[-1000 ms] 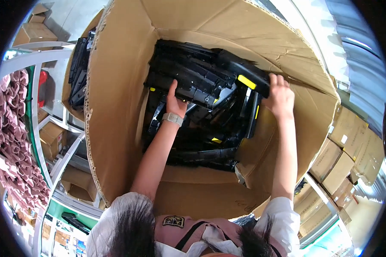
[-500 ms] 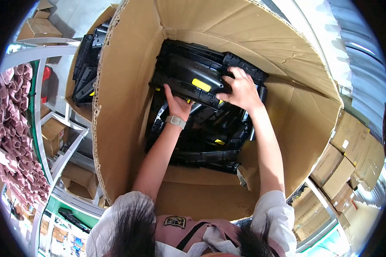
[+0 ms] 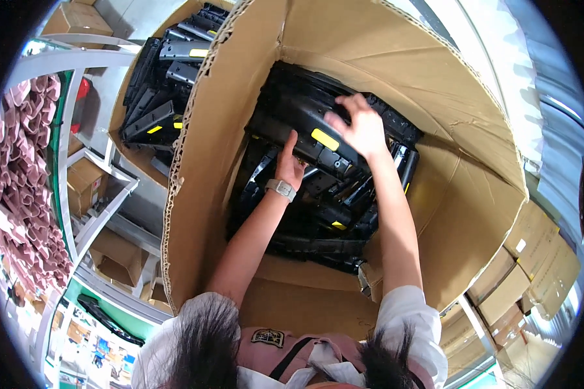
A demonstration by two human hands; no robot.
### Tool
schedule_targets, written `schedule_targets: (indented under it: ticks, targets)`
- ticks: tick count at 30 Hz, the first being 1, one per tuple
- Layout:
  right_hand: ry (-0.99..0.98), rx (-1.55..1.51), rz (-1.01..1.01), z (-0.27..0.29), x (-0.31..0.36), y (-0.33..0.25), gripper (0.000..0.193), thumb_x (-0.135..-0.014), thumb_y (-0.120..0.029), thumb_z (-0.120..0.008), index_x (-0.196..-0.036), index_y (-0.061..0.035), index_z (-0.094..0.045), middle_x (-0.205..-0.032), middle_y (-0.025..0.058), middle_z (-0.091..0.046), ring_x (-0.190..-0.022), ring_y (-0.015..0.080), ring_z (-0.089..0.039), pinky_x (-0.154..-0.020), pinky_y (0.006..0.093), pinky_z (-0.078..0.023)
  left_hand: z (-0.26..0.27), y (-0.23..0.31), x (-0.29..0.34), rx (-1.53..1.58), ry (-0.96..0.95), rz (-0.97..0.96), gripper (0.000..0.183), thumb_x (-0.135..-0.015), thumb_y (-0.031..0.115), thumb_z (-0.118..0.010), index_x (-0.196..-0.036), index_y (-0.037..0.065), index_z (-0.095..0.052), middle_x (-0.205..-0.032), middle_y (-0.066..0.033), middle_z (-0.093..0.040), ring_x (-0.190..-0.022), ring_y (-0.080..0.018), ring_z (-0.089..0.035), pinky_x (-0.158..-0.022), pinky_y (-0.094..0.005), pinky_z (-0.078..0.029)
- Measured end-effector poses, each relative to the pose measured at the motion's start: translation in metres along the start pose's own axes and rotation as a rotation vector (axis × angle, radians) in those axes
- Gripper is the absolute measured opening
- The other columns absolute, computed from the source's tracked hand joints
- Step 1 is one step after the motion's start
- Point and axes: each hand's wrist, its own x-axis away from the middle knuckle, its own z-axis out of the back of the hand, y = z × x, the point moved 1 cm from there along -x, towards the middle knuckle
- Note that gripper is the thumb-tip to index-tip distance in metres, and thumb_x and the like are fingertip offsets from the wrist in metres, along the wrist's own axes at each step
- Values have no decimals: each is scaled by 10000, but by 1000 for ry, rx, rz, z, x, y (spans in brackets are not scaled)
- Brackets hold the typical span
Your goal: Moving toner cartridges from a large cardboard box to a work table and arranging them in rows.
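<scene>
A long black plastic panel with a yellow sticker lies slanted on other black plastic parts, deep in a large cardboard box. My left hand grips the panel's near edge, thumb on top and fingers tucked beneath, partly hidden. Over the panel's right part, my right hand has its fingers apart and holds nothing. It is slightly blurred, and I cannot tell whether it touches the panel.
To the left stands a second cardboard box filled with similar black parts. Pink folded pieces hang on a rack farther left. Stacked cartons are at the right. The box's tall walls surround both my forearms.
My right hand has come off the panel's near right edge, its fingers now spread above the panel. My left hand keeps its hold. The view has shifted, so the box appears farther right.
</scene>
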Motion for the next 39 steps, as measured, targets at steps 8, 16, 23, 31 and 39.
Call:
schedule_targets:
  ticks: [8, 16, 23, 31, 39]
  targets:
    - [-74, 245, 98, 14, 33, -28, 736, -540, -109, -726, -1213, -15, -446, -1020, 157, -600, -932, 301, -605, -795, 369, -516, -11, -4, 1, 39, -2, 19, 688, -832, 585, -529, -1347, 145, -413, -1347, -16, -463, -1215, -202, -427, -1028, -359, -309]
    - [-424, 5, 55, 20, 10, -51, 566, -683, -257, -583, -1174, 22, -549, -1093, 240, -591, -1009, 354, -579, -861, 391, -487, -7, -1, 7, 287, -51, 5, 767, -798, 705, -443, -1351, 175, -419, -1371, -21, -442, -1246, -220, -400, -1058, -422, -267]
    - [87, 97, 18, -4, -36, -24, 266, -786, -251, -592, -963, -59, -639, -943, 127, -635, -984, 268, -591, -760, 376, -510, 1, -1, 0, 86, 15, 19, 695, -789, 643, -541, -1313, 198, -442, -1293, 27, -480, -1140, -145, -431, -930, -356, -319]
    - [-379, 174, -308, -32, -58, 9, 912, -771, -694, -450, -1377, -20, -356, -1442, 203, -293, -1333, 344, -290, -1082, 437, -260, -3, -8, -3, -15, 53, -66, 677, -725, 435, -746, -1280, 178, -455, -1233, 50, -513, -1053, -110, -484, -802, -245, -365]
    - [-504, -280, -289, -45, -46, 55, 996, -662, -636, -644, -1361, 12, -355, -1405, 216, -353, -1307, 348, -335, -1088, 350, -270, -7, -19, -3, 9, 211, -90, 547, -757, 377, -733, -1211, 131, -550, -1185, 2, -575, -1085, -182, -516, -927, -320, -399]
